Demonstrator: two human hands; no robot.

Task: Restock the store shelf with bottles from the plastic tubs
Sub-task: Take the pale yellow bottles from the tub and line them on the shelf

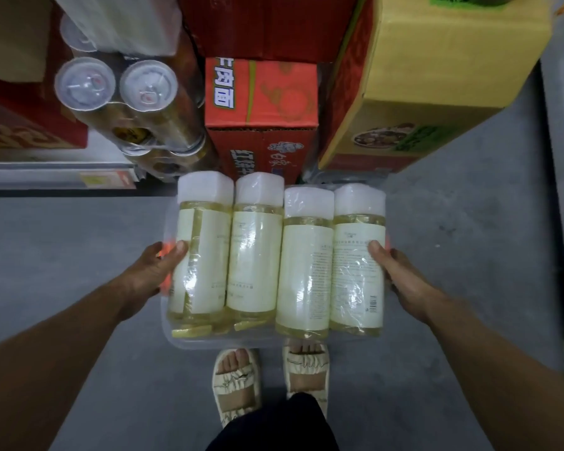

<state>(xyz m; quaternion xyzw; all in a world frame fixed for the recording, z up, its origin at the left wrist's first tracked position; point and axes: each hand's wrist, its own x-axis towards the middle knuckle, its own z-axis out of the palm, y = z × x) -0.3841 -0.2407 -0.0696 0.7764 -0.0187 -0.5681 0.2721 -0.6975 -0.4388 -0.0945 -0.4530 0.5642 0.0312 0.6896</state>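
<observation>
Both hands are carrying a clear plastic tub [189, 345] above the grey floor [79, 255]. The left hand [153, 271] is gripping the tub's left edge, its fingers [179, 247] curled over the rim against the leftmost bottle. The right hand [401, 275] is gripping the right edge the same way. Four yellow bottles [254, 245] with white caps are lying side by side in the tub, caps pointing toward a red carton [261, 102] and a yellow carton [437, 76] standing on the floor ahead.
</observation>
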